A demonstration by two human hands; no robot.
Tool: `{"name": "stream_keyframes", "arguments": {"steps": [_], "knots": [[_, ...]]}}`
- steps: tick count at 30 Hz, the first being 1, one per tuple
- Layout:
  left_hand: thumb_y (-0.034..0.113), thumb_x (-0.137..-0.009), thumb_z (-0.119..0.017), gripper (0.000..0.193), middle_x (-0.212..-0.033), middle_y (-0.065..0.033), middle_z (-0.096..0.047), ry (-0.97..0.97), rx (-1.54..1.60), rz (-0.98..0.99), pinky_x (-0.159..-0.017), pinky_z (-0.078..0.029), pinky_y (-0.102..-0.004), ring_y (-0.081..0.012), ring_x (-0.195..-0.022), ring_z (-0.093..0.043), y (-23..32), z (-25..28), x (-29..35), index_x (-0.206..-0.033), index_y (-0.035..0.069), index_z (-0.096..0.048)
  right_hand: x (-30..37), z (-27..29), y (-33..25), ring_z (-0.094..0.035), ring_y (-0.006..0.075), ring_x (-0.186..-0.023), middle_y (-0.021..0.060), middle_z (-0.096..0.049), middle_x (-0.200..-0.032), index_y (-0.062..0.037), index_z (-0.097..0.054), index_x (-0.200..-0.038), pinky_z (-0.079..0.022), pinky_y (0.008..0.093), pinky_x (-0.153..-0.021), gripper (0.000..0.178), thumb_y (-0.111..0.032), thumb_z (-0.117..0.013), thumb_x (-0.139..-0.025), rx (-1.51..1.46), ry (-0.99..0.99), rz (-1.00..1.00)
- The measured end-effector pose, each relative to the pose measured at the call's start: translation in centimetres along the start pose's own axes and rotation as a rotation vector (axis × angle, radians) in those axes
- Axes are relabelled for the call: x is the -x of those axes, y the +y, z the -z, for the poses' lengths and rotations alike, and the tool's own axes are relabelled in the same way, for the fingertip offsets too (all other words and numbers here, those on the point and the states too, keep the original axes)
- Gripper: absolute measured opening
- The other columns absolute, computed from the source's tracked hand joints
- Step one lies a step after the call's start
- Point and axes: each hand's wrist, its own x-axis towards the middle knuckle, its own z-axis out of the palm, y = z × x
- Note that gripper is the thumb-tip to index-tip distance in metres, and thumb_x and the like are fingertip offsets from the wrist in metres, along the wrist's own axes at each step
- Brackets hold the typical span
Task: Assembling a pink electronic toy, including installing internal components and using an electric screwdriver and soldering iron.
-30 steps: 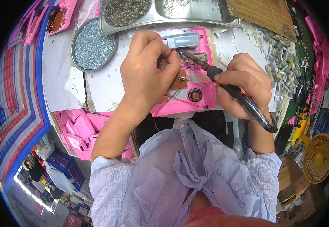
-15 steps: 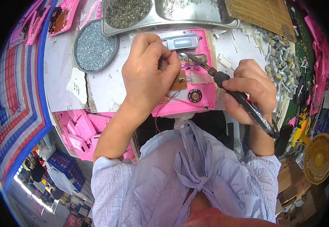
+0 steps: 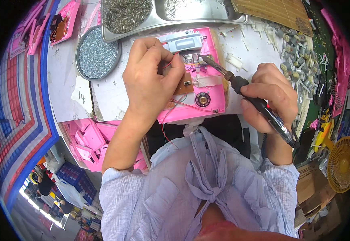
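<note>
A pink plastic case (image 3: 213, 102) lies open on the white bench in front of me. It holds a grey battery box (image 3: 185, 41), a small brown circuit board (image 3: 185, 86), a round black speaker (image 3: 202, 99) and thin red wires. My left hand (image 3: 150, 78) rests on the case and pinches a red wire near the board. My right hand (image 3: 269, 96) grips a black soldering iron (image 3: 239, 84). Its metal tip touches the parts just below the battery box.
A round tin of small screws (image 3: 96, 56) sits at the left. Two steel trays (image 3: 159, 16) of metal parts stand at the back. More pink cases (image 3: 90, 140) are piled at the lower left. Small white parts (image 3: 295, 48) lie scattered right, and a yellow fan (image 3: 343, 162) stands far right.
The soldering iron's tip has shifted slightly up toward the battery box. My left hand has kept its hold on the wire over the case.
</note>
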Motion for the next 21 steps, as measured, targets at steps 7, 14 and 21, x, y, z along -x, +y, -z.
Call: {"name": "stream_keyframes", "arguments": {"steps": [7, 14, 21], "knots": [[0.004, -0.075, -0.08, 0.017, -0.096, -0.0099, -0.061, -0.026, -0.002, -0.034, -0.058, -0.05, -0.031, -0.0196, -0.068, -0.06, 0.1, 0.8, 0.2, -0.084, 0.003, -0.066, 0.6, 1.1, -0.1, -0.051, 0.0241, -0.056, 0.0061, -0.053, -0.064, -0.0025, -0.069, -0.09, -0.04, 0.0345, -0.054, 0.034, 0.004, -0.075, -0.057, 0.024, 0.03, -0.007], [0.002, -0.073, -0.082, 0.033, -0.107, -0.0093, -0.066, -0.43, -0.092, -0.307, -0.07, -0.056, -0.0349, -0.0234, -0.086, -0.069, 3.6, 1.3, 0.8, -0.104, 0.007, -0.071, 1.1, 1.9, -0.1, -0.055, 0.0248, -0.058, 0.0084, -0.059, -0.067, 0.0011, -0.068, -0.093, -0.043, 0.0346, -0.055, 0.033, 0.007, -0.073, -0.061, 0.014, 0.065, -0.028], [0.004, -0.084, -0.079, 0.012, -0.079, -0.0047, -0.071, -0.416, 0.321, 0.174, -0.063, -0.051, -0.0283, -0.0146, -0.063, -0.064, 1.9, 0.9, 0.4, -0.095, 0.004, -0.073, 2.5, -0.1, -0.8, -0.067, 0.0275, -0.083, 0.0136, -0.071, -0.102, -0.0044, -0.07, -0.118, -0.054, 0.0323, -0.073, 0.039, -0.003, -0.08, -0.081, -0.134, 0.143, -0.393]]}}
